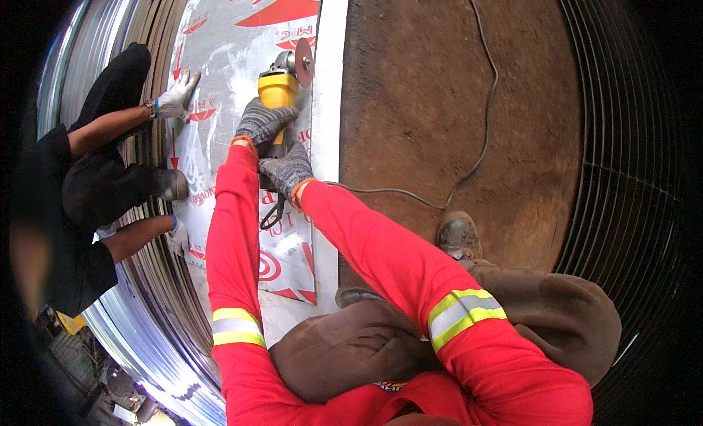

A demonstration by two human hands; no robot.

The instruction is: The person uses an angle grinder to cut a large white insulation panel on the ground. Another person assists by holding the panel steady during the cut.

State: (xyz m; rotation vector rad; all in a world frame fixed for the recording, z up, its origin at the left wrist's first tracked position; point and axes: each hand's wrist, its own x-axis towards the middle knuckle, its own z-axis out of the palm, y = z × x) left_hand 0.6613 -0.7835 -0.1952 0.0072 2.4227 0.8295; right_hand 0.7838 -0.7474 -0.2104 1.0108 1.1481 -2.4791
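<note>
A yellow angle grinder (277,91) is held in both my hands. My left hand (265,123), in a grey knit glove, wraps round its body behind the head. Farther back, my right hand (289,167), gloved alike, closes on its rear end. The reddish cutting disc (304,63) stands upright at the far end, over the right edge of a metal sheet (223,126) with red-printed film. Whether the disc touches the sheet, I cannot tell. A white strip (329,118) runs along that edge.
At left, a co-worker's gloved hands (178,96) press on the sheet, with a boot (173,184) between them. The grinder's cord (395,191) trails right over brown ground (410,96). Long metal bars (622,147) line the right side; stacked sheets (150,309) lie left.
</note>
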